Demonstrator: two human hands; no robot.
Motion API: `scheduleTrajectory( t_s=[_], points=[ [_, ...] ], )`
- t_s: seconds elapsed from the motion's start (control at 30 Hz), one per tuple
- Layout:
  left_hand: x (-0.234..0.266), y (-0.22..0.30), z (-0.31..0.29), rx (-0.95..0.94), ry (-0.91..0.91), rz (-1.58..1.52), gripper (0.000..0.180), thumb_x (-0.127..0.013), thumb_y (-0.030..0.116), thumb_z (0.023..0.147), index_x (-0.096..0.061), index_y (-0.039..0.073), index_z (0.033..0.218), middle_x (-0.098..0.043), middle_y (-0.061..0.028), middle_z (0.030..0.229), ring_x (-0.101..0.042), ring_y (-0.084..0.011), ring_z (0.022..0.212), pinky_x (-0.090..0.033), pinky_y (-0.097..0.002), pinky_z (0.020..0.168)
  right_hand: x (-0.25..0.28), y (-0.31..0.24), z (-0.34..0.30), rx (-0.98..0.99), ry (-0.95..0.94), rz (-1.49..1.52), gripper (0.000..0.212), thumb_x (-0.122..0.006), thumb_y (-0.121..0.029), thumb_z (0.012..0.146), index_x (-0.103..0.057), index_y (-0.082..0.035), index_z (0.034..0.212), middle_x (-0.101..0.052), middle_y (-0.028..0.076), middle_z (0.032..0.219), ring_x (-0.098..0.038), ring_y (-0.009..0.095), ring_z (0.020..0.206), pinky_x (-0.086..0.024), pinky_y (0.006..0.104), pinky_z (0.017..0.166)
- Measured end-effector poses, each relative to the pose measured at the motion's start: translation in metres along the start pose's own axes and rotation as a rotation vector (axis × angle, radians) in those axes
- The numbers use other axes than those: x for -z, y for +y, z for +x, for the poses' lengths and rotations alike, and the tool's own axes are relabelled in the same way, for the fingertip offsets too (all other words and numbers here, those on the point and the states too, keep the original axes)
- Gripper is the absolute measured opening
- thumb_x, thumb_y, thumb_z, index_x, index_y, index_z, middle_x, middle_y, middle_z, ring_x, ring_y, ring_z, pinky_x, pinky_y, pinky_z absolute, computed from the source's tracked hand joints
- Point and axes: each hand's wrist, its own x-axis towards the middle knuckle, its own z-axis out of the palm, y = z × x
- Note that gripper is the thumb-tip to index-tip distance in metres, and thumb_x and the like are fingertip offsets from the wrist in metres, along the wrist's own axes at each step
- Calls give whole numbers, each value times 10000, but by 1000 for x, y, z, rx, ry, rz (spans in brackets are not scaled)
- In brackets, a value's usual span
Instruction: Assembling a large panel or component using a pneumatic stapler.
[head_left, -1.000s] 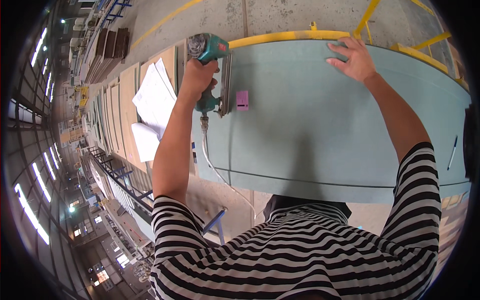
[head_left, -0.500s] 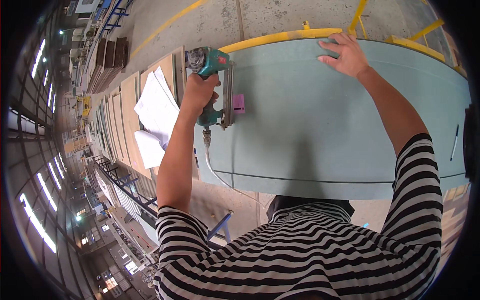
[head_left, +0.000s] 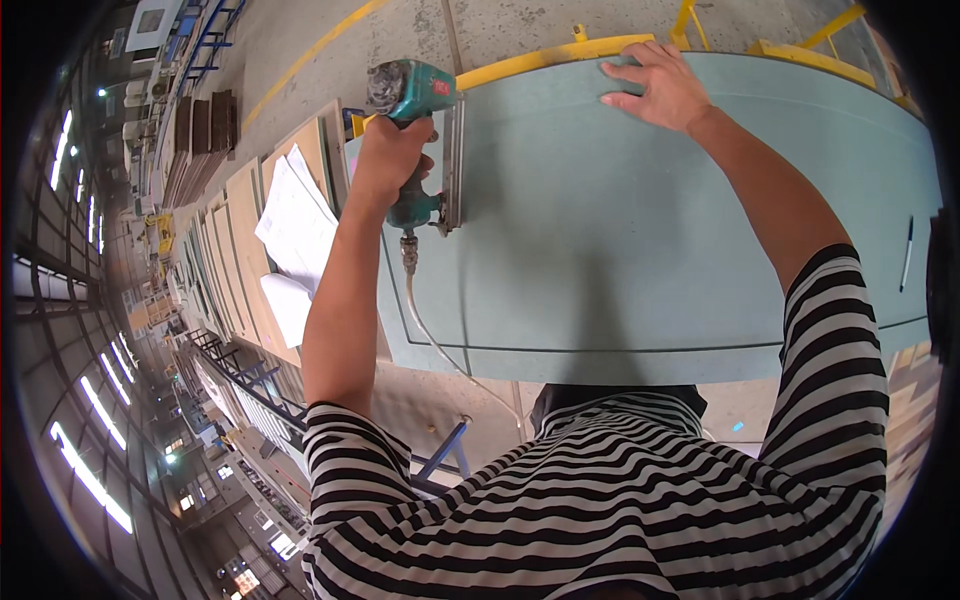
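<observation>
My left hand [head_left: 392,160] is wrapped round the handle of a teal pneumatic nail gun [head_left: 420,95]. Its long metal magazine stands upright on the gun's right side, over the left part of a large grey-green panel [head_left: 680,230]. From the handle's lower end a pale air hose [head_left: 428,335] curves down towards my body. At the panel's far edge, my right hand [head_left: 660,88] rests with fingers apart and holds nothing. Whether the gun's nose touches the panel cannot be made out. A dark groove runs along the panel's near side.
Beyond the panel runs a yellow metal frame [head_left: 545,62]. White papers [head_left: 297,225] lie on stacked boards [head_left: 235,240] at the left. A pen [head_left: 908,255] rests on the panel's right end. A blue metal bar [head_left: 443,450] stands near my left elbow.
The nail gun sits a little farther up in the picture, and the pink label beside it no longer shows. More panel appears left of the gun. The view has shifted slightly.
</observation>
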Motion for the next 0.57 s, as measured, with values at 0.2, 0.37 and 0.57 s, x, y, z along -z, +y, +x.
scheduleTrajectory(
  t_s=[0.2, 0.37, 0.57],
  points=[
    [-5, 2, 1, -26, -14, 17, 292, -667, 199, 884, -676, -93, 877, -684, -99, 774, -632, -162, 510, -502, -312, 467, 5, 0, -2, 57, -41, -36, 466, -762, -479, 882, -743, -233, 1278, -615, 33, 1284, -502, 265, 1218, -396, 377, 1104],
    [-8, 3, -15, -32, -31, 9, 289, -672, 212, 883, -684, -77, 888, -660, -96, 717, -632, -162, 514, -505, -307, 477, 11, -1, -4, 22, -35, -24, 466, -748, -500, 889, -741, -250, 1281, -613, 28, 1281, -499, 267, 1197, -401, 375, 1102],
    [-11, -1, -16, 0, -41, 74, 278, -669, 203, 883, -710, -71, 909, -687, -102, 771, -619, -165, 539, -521, -323, 496, 14, -7, 0, -24, -107, -59, 482, -741, -505, 896, -716, -280, 1323, -599, 22, 1336, -487, 253, 1224, -376, 369, 1142]
  ],
)
